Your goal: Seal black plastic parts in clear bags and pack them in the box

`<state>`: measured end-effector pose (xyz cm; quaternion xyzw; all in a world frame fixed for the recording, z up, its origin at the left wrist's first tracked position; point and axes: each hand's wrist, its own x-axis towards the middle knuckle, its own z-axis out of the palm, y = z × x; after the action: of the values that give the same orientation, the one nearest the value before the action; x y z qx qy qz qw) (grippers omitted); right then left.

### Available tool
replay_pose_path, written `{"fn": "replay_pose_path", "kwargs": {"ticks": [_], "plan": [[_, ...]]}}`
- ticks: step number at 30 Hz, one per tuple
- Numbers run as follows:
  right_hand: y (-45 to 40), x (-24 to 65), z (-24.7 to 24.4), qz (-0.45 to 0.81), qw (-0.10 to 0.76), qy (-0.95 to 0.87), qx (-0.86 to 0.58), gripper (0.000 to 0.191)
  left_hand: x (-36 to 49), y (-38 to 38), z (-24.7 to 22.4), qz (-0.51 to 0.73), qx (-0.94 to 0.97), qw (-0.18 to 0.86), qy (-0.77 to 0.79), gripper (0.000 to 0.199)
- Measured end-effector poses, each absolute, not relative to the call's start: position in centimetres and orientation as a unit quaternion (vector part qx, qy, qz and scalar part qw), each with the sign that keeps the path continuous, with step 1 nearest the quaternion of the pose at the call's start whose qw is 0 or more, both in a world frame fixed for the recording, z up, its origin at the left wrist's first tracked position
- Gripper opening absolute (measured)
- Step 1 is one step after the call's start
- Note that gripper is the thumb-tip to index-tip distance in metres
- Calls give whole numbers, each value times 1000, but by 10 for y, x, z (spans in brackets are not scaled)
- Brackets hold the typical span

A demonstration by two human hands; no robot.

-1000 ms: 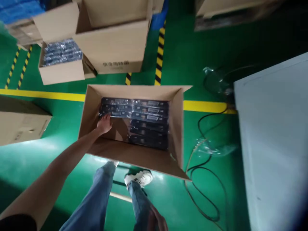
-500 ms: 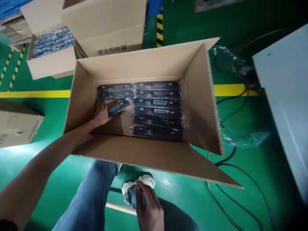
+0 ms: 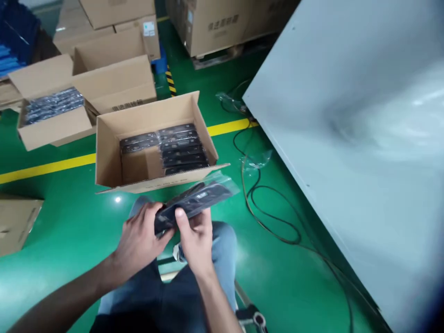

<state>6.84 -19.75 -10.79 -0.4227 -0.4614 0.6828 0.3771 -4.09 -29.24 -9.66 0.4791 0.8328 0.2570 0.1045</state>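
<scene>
Moved: the long black plastic-bagged part [image 3: 194, 201] has left the open brown cardboard box [image 3: 107, 157], now at frame centre.
Left hand [image 3: 140, 240]: clasps its lower-left end.
Right hand [image 3: 196, 238]: pinches alongside.
Axis: rises toward upper right.

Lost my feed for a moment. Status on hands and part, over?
Left hand and right hand both gripping bagged black part over lap. Open carton ahead, more parts inside. Nothing blocking.

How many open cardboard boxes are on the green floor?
3. The open brown cardboard box nearest the hands holds black bagged parts; a second at left holds bagged parts too; a third stands behind. Others may be out of view.
</scene>
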Motion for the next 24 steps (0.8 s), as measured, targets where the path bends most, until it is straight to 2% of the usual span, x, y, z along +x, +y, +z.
{"fn": "replay_pose_path", "kwargs": {"ticks": [3,7,11,15,19,24], "plan": [[-218,89,-85,689,361,-414,-472,46,-19,-319,-83,334,448,284,779,56],[-249,117,-76,718,370,-346,-477,45,-8,-339,-71,388,361,547,648,50],[-269,132,-61,767,294,-340,-458,53,8,-355,-72,408,238,705,529,76],[-272,141,-47,751,285,-379,-460,62,20,-365,-72,434,171,742,482,85],[-276,146,-52,674,346,-433,-488,65,22,-364,-68,457,118,738,483,86],[-308,156,-74,585,382,-526,-484,48,18,-352,-62,556,51,644,522,83]]}}
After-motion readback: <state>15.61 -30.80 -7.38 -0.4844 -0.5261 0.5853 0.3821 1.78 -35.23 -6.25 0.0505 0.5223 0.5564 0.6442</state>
